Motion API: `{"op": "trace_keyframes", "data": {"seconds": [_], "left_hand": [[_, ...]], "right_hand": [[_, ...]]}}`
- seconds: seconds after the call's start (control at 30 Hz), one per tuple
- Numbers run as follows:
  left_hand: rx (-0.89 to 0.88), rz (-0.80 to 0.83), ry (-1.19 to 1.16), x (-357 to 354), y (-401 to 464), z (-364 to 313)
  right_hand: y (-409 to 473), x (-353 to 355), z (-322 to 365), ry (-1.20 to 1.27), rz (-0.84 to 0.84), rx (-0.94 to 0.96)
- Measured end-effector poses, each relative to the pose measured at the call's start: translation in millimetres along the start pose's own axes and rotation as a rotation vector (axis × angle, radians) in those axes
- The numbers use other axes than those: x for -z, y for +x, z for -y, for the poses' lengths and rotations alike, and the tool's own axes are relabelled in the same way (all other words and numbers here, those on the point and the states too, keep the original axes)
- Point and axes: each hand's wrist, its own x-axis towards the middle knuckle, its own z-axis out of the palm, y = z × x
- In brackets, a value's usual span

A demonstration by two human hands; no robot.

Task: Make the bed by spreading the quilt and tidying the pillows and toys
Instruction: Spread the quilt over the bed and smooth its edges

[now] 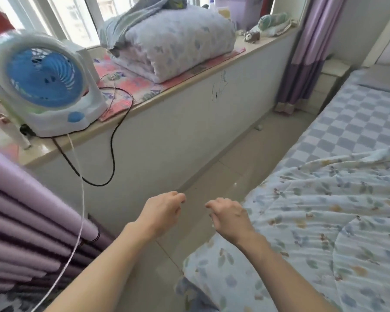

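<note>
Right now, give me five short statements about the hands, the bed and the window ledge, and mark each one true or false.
1. Both hands grip the quilt. False: the left hand and right hand hang loosely curled over the floor, holding nothing.
2. The quilt covers the whole bed. False: the checked sheet is bare at the far end.
3. A fan with a blue grille stands on the window ledge. True.
4. A folded blanket lies on the ledge. True.
5. The fan's black cord lies on the bed. False: it hangs down the ledge's front.
</note>
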Motion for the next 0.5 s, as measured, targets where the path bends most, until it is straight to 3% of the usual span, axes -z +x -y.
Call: {"op": "trace_keyframes", "data": {"seconds": [0.27,0.5], "left_hand": [[-0.127,0.044,0.010,37.8,136.7,42.4],[-0.433,0.111,-0.057,18.0,275.3,49.4]], "right_hand": [[122.4,32.2,-23.5,-0.031,-0.086,-0.070],[191.5,32.8,-72.9,-0.049,-0.153,-0.396]]}}
